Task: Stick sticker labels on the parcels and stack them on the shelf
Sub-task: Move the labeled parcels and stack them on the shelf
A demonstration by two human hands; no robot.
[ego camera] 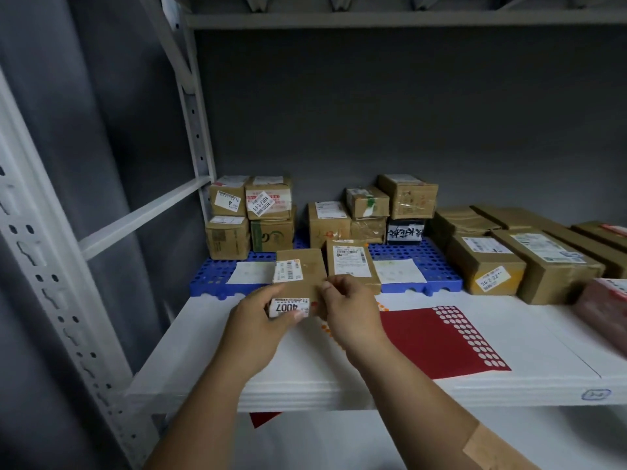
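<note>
- L hand [261,317] grips parcel [300,276] at near-left end, thumb on "4007" label [289,307].
- R hand [349,308] pinches parcel's right edge w/ thumb + fingertips; small red dot [314,303] just beside them.
- Parcel held just above white shelf [339,378], in front of blue mat [424,262].
- Red sheet [437,337] w/ punched dots lies right of hands.
- Stacked boxes [251,215] at back; more boxes [515,259] at right.

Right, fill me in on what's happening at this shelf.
A person holds a small cardboard parcel over the white shelf. The left hand grips its near end by the 4007 label; the right hand pinches at its right edge. Other parcels are stacked behind on a blue mat, beside a red sticker sheet.
</note>
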